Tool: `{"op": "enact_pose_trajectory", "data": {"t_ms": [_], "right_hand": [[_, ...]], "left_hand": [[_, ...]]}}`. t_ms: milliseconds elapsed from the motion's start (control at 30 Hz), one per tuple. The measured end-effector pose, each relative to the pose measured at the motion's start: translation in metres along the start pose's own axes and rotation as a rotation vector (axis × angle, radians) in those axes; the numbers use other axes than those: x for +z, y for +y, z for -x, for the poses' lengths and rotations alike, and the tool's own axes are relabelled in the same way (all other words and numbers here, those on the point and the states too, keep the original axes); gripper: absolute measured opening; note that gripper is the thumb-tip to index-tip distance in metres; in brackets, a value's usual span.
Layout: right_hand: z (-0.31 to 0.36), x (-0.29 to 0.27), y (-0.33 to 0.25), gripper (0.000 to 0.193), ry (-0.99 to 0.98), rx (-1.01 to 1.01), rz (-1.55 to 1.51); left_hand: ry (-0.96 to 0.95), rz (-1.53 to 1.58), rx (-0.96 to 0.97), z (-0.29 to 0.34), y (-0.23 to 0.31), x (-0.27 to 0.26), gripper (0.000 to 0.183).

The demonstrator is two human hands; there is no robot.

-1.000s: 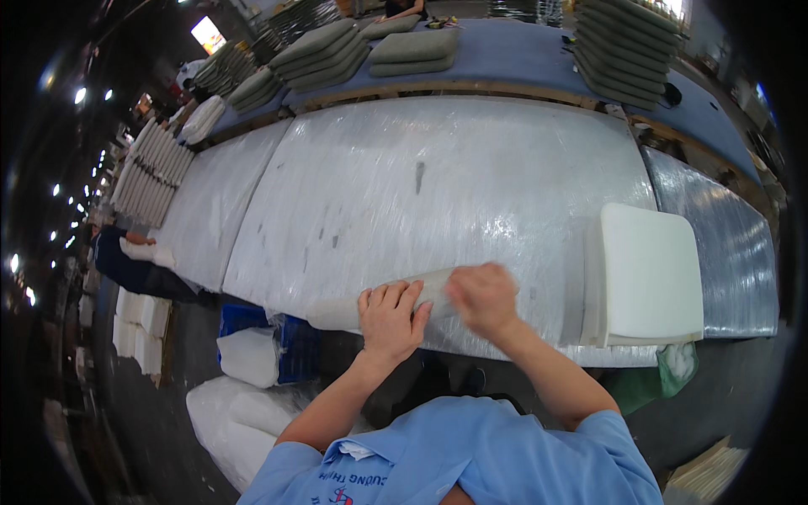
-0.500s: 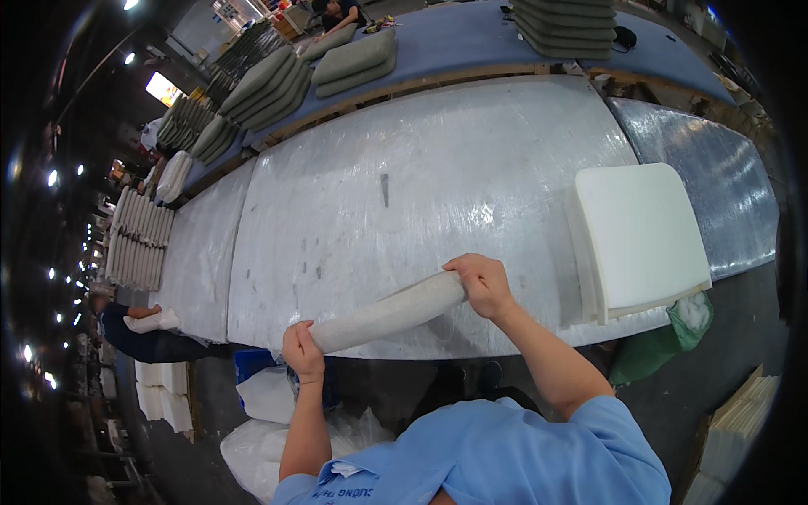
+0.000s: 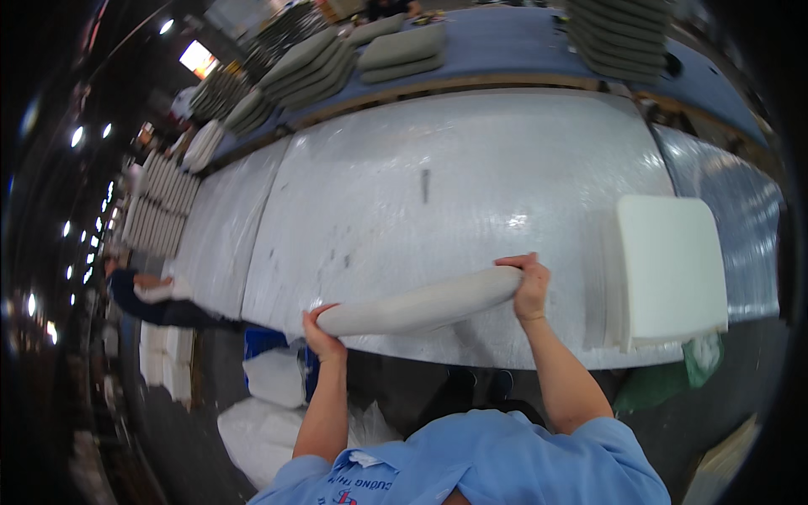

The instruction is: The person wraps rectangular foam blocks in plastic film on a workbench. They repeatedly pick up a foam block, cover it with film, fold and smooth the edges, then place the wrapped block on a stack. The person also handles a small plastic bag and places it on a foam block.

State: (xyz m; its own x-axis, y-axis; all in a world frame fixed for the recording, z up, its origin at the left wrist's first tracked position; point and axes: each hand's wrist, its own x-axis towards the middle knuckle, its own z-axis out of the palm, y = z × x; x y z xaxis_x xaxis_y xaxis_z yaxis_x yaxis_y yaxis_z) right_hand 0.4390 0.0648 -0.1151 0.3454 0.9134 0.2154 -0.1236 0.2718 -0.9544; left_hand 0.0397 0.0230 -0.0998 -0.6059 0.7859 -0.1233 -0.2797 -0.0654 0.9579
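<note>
Between my two hands is a pale grey-white cushion (image 3: 421, 307), seen almost edge-on and held above the near edge of a plastic-wrapped table (image 3: 471, 151). My left hand (image 3: 325, 337) grips its left end, thumb and fingers around the edge. The right end is held by my right hand (image 3: 532, 288), with its fingers reaching over the top. Most of the cushion's underside is hidden. To the right of my right hand, a stack of white foam pads (image 3: 673, 269) lies on the table.
Behind the table runs a blue-topped bench (image 3: 505, 46) with stacked grey-green cushions (image 3: 402, 50). At far left a person in dark clothes (image 3: 164, 295) handles a pale piece. White plastic bags (image 3: 261, 442) and a blue bin (image 3: 265, 341) stand below left; a green sack (image 3: 665, 383) hangs below right.
My hands have moved farther apart, and the cushion between them looks longer and straighter. My right hand's fingers have straightened over its end. The whole view has shifted.
</note>
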Motion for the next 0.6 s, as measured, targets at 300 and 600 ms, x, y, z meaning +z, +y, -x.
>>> {"op": "enact_pose_trajectory", "data": {"t_ms": [300,600], "right_hand": [[0.01,-0.037,0.087,0.068,0.152,0.367,-0.354],[0.024,-0.05,0.162,0.049,0.405,0.407,-0.275]], "left_hand": [[-0.017,0.173,-0.148,-0.001,-0.035,-0.019,0.056],[-0.087,0.236,-0.302,-0.01,-0.055,-0.035,0.047]]}}
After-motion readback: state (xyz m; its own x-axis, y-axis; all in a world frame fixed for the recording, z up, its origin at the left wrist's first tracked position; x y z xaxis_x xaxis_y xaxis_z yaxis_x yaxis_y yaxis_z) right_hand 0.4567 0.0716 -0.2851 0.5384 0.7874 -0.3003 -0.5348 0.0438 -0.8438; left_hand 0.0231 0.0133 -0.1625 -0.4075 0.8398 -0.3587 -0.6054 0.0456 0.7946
